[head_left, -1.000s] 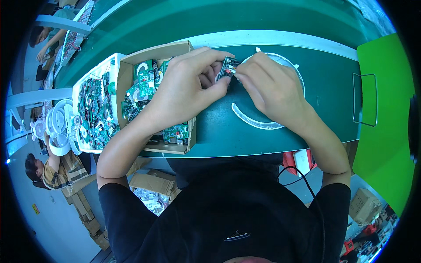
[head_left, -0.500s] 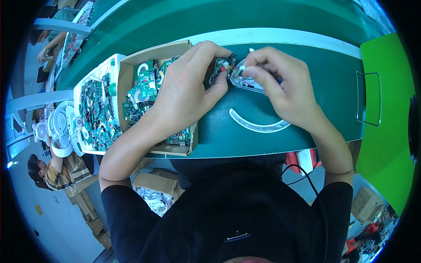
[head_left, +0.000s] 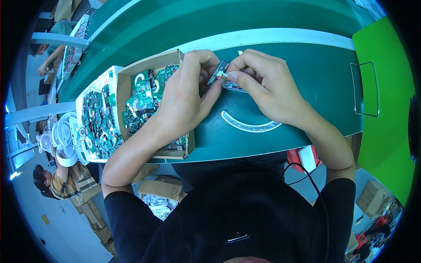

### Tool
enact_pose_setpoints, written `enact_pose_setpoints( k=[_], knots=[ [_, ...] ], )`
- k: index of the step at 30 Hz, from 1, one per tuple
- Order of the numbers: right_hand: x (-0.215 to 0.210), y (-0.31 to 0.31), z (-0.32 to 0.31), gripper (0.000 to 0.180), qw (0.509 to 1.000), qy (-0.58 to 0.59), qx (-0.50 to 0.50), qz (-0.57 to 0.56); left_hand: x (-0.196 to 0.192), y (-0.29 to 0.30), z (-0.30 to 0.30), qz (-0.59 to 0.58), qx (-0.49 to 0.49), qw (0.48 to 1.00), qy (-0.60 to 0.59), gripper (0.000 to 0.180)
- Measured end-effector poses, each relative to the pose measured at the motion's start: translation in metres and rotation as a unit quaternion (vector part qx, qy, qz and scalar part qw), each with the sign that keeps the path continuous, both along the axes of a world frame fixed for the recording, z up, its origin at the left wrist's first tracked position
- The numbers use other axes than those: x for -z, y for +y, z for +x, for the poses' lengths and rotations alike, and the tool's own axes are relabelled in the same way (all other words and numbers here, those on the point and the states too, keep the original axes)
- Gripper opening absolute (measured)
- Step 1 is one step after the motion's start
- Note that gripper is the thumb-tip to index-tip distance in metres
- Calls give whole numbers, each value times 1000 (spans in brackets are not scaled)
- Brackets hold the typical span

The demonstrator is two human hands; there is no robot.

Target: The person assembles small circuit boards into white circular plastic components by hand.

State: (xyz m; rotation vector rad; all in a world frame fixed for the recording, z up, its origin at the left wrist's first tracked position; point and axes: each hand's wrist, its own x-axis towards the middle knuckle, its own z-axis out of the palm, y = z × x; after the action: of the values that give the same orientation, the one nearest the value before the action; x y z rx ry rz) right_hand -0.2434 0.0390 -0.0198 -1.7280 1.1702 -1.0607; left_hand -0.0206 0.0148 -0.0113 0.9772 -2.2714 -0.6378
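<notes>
Electronics assembly line, green conveyor [head_left: 245,17], circuit-board boxes [head_left: 144,94]

We have the left hand [head_left: 184,103] and the right hand [head_left: 267,87] meeting over the green workbench top [head_left: 315,83], fingertips touching around a small circuit board [head_left: 218,72] held between them above the surface. Just below the hands on the bench we see a curved clear plastic strip [head_left: 250,126]. To the left of the hands sits an open cardboard box [head_left: 125,83] filled with green circuit boards [head_left: 142,98]; the left forearm crosses over its near corner. Further left, touching that box, we find a white tray [head_left: 81,103] holding more circuit boards. Far right on the bench lies a wire handle [head_left: 364,90], well apart from the hands.
</notes>
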Motion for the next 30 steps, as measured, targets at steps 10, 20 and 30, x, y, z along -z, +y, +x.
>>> enact_pose_setpoints(
  k=[10,20,30],
  knots=[
    [2,2,3,13,999,-24,16,16,-1,-1,-1,-18,15,999,-26,53],
    [-6,5,4,15,997,-32,47,59,-1,1,-3,4,32,999,4,55],
    [2,3,2,14,996,-60,38,59,0,2,-1,-40,63,997,8,56]
  ],
)
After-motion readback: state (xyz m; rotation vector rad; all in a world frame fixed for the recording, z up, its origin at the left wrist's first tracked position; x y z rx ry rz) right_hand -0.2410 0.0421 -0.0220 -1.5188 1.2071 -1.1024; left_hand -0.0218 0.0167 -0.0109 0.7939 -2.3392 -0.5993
